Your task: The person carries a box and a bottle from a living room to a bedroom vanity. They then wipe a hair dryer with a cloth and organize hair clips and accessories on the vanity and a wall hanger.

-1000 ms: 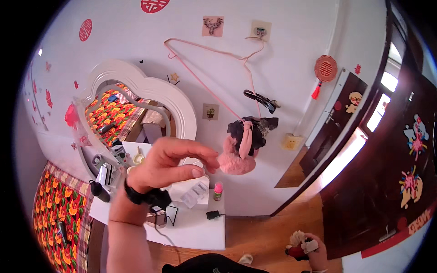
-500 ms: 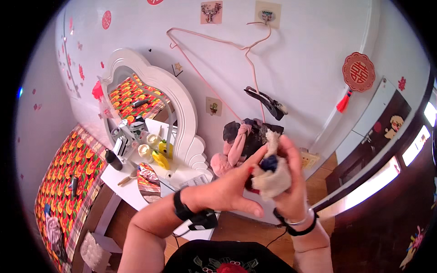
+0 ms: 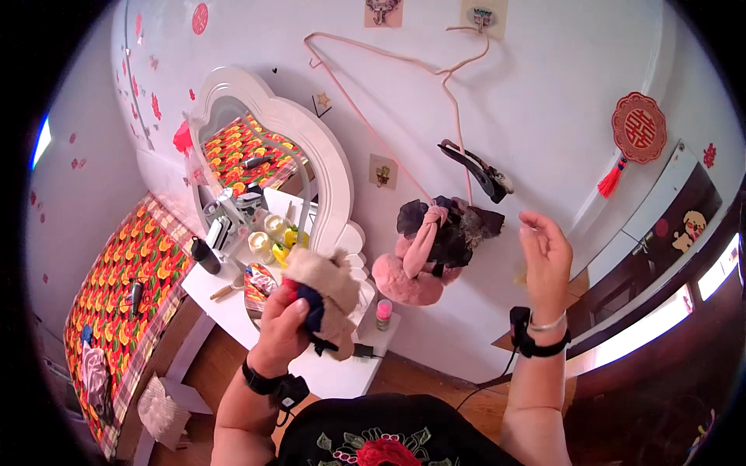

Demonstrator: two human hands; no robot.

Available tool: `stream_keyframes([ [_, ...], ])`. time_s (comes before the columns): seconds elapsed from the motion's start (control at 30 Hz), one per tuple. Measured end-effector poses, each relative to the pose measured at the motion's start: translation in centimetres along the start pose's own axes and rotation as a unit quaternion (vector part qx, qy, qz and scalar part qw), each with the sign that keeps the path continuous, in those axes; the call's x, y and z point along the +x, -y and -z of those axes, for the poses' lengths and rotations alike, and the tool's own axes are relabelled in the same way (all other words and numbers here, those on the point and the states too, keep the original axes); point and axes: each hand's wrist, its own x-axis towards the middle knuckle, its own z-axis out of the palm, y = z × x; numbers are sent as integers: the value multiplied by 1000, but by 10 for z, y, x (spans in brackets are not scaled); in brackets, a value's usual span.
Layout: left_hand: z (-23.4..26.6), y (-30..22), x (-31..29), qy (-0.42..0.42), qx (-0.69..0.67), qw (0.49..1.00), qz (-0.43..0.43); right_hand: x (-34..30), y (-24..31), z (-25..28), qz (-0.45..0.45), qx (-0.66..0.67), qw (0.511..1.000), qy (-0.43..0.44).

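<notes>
My left hand grips a bundle of fuzzy beige fabric with dark blue and red pieces in it, held in front of the dressing table. Its exact kind cannot be made out. My right hand is raised near the wall with nothing in it, fingers loosely bent and apart. To its left, a pink wire hanger hangs from a wall hook. Gathered on the hanger's lower bar are a black hair clip, a knotted pink band, dark sheer fabric and a fluffy pink piece.
At left stands a white dressing table with a mirror, a black bottle and yellow-and-white containers. A pink-capped bottle is on its lower shelf. Beyond lies a bed with a patterned cover. A red ornament hangs at right.
My hands have parted. The beige bundle, earlier held by my right hand beside my left, is now in my left hand, lower and further left. My right hand has moved right, emptied.
</notes>
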Motion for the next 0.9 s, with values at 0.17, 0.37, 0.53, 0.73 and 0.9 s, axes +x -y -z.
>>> stream_keyframes([
  [0.17,32,-14,-26,-19,10,1000,-14,12,-21,-10,-32,-16,999,-24],
  [0.37,54,-24,-48,-30,49,998,-12,32,-11,-38,15,7,999,-32],
  [0.53,61,-24,-53,-45,40,997,-45,49,-14,-51,34,-186,982,-22],
  [0.73,72,-24,-57,-79,31,995,-61,50,-18,-54,45,-138,988,-44],
  [0.9,74,-20,-58,-87,27,994,-65,49,-14,-52,5,-67,997,-46],
])
